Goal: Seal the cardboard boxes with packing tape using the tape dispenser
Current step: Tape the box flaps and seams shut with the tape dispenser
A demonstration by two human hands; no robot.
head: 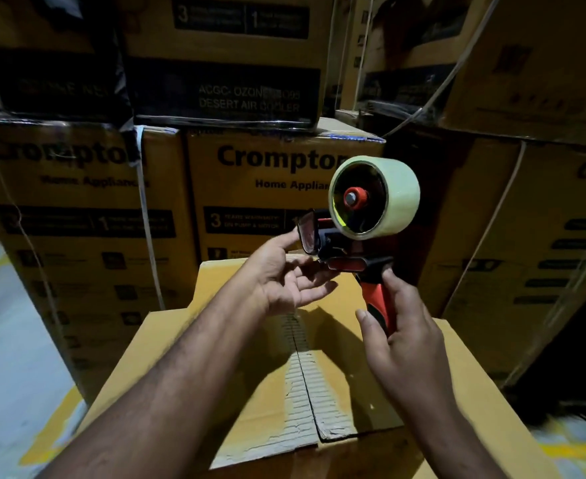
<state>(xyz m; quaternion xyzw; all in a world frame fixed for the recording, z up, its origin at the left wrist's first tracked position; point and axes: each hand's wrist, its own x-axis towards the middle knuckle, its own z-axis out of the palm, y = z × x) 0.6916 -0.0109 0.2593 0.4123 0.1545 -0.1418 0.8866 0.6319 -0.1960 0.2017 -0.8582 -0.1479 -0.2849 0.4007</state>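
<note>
Right of centre, the right hand [402,335] curls round the handle of the tape dispenser [350,247], above the untaped cardboard box [250,392] at lower centre. The left hand [289,280], fingers spread, touches its front guard; a slip could nick a fingertip on the cutter

You are working bare-handed: your left hand [284,281] and your right hand [405,337] are both showing uncovered. Your left forearm [181,368], at the near left, and your right forearm [457,437], at the near right, are showing bare right down to the near edge. Dim light is hiding finer detail on them.
</note>
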